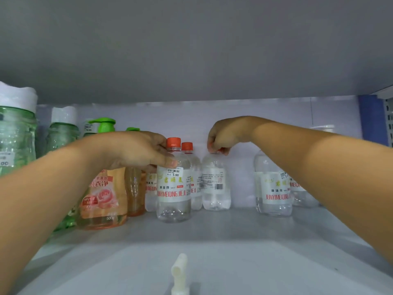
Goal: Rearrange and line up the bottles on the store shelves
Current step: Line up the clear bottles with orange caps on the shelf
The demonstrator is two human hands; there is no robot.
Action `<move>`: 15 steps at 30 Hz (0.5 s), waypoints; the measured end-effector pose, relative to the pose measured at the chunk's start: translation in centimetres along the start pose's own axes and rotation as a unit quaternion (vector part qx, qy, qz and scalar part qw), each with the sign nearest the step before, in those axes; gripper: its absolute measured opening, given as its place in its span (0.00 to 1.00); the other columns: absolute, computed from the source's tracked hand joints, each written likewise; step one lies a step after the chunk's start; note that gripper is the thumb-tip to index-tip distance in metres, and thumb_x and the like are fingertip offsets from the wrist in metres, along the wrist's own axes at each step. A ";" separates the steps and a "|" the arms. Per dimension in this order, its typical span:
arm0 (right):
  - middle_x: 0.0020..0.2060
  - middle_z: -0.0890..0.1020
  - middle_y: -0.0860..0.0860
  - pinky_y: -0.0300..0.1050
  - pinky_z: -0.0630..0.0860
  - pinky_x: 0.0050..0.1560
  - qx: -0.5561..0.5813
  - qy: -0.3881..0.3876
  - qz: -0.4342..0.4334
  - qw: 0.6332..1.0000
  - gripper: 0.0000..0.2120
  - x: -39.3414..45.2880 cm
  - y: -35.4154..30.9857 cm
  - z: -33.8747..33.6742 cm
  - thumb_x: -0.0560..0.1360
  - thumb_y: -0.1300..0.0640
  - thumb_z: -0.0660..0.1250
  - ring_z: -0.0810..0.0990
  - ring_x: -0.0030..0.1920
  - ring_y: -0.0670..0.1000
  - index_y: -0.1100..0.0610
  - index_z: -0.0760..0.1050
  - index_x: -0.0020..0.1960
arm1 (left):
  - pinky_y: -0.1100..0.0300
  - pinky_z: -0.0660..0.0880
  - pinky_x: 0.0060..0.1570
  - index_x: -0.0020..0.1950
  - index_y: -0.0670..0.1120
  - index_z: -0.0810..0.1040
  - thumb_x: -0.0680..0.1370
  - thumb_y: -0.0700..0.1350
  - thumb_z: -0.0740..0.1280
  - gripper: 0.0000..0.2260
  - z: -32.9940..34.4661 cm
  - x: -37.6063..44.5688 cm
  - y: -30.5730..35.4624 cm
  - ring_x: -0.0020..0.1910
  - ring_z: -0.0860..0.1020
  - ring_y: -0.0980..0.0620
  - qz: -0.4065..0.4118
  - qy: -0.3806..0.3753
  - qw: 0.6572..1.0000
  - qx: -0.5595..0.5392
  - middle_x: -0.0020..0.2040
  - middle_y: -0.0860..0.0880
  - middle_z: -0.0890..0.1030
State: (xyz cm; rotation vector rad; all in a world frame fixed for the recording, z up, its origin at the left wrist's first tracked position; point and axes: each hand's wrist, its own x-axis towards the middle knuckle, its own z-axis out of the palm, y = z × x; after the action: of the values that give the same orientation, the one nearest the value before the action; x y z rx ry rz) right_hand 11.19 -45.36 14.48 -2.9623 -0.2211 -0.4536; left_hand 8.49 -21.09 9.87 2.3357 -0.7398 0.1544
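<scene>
Far left of the left hand (136, 150), green bottles (17, 135) stand on the shelf (212, 241); just under its palm sits the orange pump bottle (102, 199). That hand's fingers (170, 161) wrap the shoulder of the front clear bottle (173, 188), thumb near its red cap (173, 142). Next, the right hand (225, 135) comes over the top, fingers pinching the cap of the turned clear bottle (215, 184). Right of those fingers, behind the forearm, two more clear bottles (274, 188) stand.

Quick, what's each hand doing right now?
Left hand: grips the front clear bottle at its shoulder.
Right hand: pinches the cap of the turned clear bottle.
</scene>
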 end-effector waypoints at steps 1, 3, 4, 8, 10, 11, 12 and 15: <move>0.47 0.85 0.58 0.47 0.81 0.56 0.000 -0.002 0.002 1.000 0.14 0.1 0.0 0.1 0.78 0.59 0.67 0.82 0.42 0.52 0.67 0.81 0.57 | 0.72 0.78 0.42 0.61 0.53 0.73 0.77 0.45 0.73 0.16 0.0 0.0 0.0 0.51 0.80 0.64 0.001 -0.004 1.000 -0.008 0.55 0.58 0.81; 0.49 0.85 0.60 0.45 0.83 0.52 0.020 -0.005 0.012 1.000 0.12 0.0 0.1 0.0 0.77 0.59 0.68 0.82 0.41 0.52 0.67 0.81 0.57 | 0.71 0.79 0.46 0.63 0.53 0.72 0.77 0.44 0.74 0.18 0.2 -0.1 -0.2 0.53 0.80 0.63 0.000 -0.011 1.000 -0.026 0.56 0.58 0.81; 0.49 0.85 0.60 0.44 0.83 0.47 0.023 0.000 0.017 1.000 0.12 -0.1 0.2 0.0 0.78 0.57 0.69 0.83 0.41 0.53 0.66 0.81 0.55 | 0.69 0.80 0.49 0.64 0.52 0.72 0.77 0.43 0.74 0.19 0.2 -0.1 -0.2 0.55 0.81 0.62 -0.001 -0.013 0.999 -0.036 0.57 0.58 0.81; 0.35 0.82 0.55 0.41 0.79 0.37 -0.035 0.053 0.042 0.997 0.20 -0.3 0.0 0.7 0.78 0.43 0.69 0.81 0.32 0.52 0.61 0.77 0.41 | 0.65 0.79 0.54 0.60 0.54 0.72 0.77 0.42 0.73 0.16 0.6 -0.1 -0.2 0.57 0.81 0.60 0.000 -0.012 0.998 -0.059 0.57 0.57 0.82; 0.32 0.82 0.53 0.41 0.78 0.38 -0.030 0.053 0.037 0.997 0.18 -0.2 -0.1 0.8 0.79 0.47 0.69 0.80 0.31 0.51 0.60 0.78 0.39 | 0.65 0.79 0.54 0.63 0.52 0.72 0.78 0.42 0.73 0.17 0.7 -0.1 -0.1 0.58 0.81 0.59 -0.001 -0.008 0.998 -0.056 0.59 0.56 0.82; 0.33 0.83 0.54 0.40 0.79 0.39 -0.020 0.044 0.030 0.998 0.15 -0.2 -0.1 0.7 0.79 0.50 0.69 0.80 0.31 0.50 0.61 0.79 0.40 | 0.66 0.79 0.53 0.66 0.51 0.73 0.77 0.42 0.73 0.19 0.7 -0.1 -0.1 0.58 0.81 0.59 -0.001 -0.008 0.999 -0.054 0.60 0.56 0.82; 0.37 0.85 0.55 0.41 0.81 0.42 -0.010 0.037 0.022 0.999 0.12 -0.2 0.1 0.5 0.79 0.53 0.68 0.81 0.34 0.50 0.62 0.81 0.43 | 0.66 0.79 0.53 0.68 0.50 0.73 0.77 0.43 0.74 0.21 0.7 -0.1 -0.1 0.59 0.81 0.58 -0.001 -0.009 0.999 -0.050 0.61 0.56 0.82; 0.53 0.85 0.56 0.44 0.82 0.52 0.055 0.021 0.007 0.998 0.09 -0.5 0.5 0.3 0.80 0.59 0.68 0.84 0.47 0.53 0.59 0.82 0.57 | 0.61 0.79 0.59 0.72 0.49 0.72 0.77 0.44 0.74 0.24 0.6 0.1 -0.3 0.60 0.81 0.57 -0.002 -0.014 0.999 -0.047 0.62 0.55 0.83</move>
State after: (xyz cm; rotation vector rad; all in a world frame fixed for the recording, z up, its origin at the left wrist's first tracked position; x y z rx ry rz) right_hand 10.83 -45.84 13.98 -2.8414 -0.2146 -0.4849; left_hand 8.70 -21.35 9.27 2.2533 -0.7408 0.0841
